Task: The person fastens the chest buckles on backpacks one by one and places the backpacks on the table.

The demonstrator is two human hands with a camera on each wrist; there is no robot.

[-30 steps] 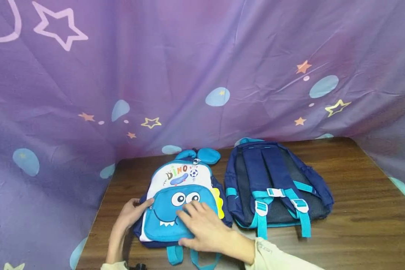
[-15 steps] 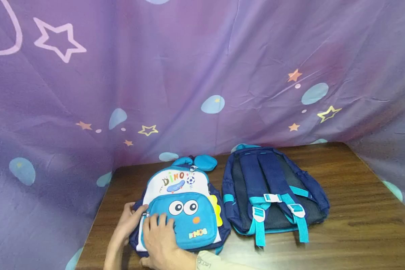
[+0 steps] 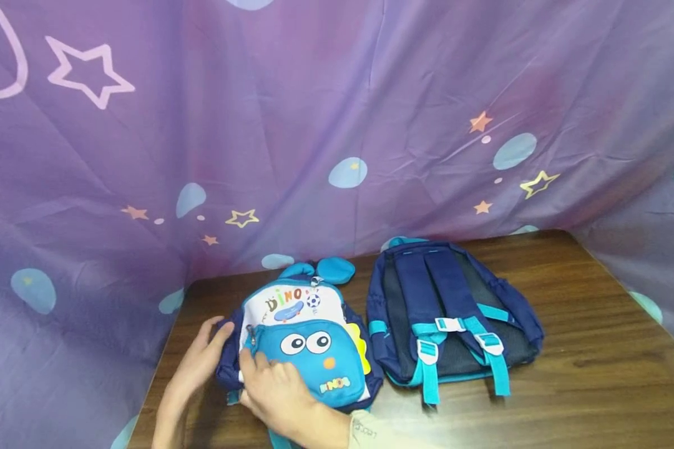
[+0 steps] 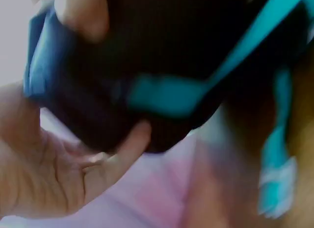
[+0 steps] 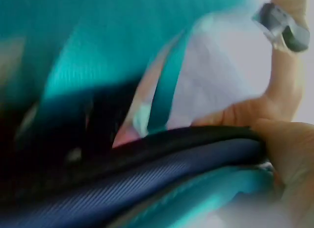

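A small backpack (image 3: 292,305), white and blue with a cartoon dino face, lies front up at the left of the table. My left hand (image 3: 193,358) grips its navy left side, thumb on top; in the left wrist view, that hand (image 4: 54,174) has fingers on either side of the dark fabric. My right hand (image 3: 278,390) grips the lower left edge, its fingers bent over the blue front pocket (image 3: 314,374). In the blurred right wrist view, the right hand (image 5: 289,159) holds the bag's layered edge. A zipper pull (image 3: 252,337) hangs at the pocket's upper left corner.
A second navy backpack (image 3: 446,280) lies straps up to the right, almost touching the first. Its turquoise straps (image 3: 431,380) trail toward the front of the brown wooden table (image 3: 590,349). A purple star-patterned cloth (image 3: 292,112) hangs behind.
My right hand has moved left from the middle of the front pocket to the bag's lower left edge. My left hand has shifted from the pocket's zipper corner to the navy side.
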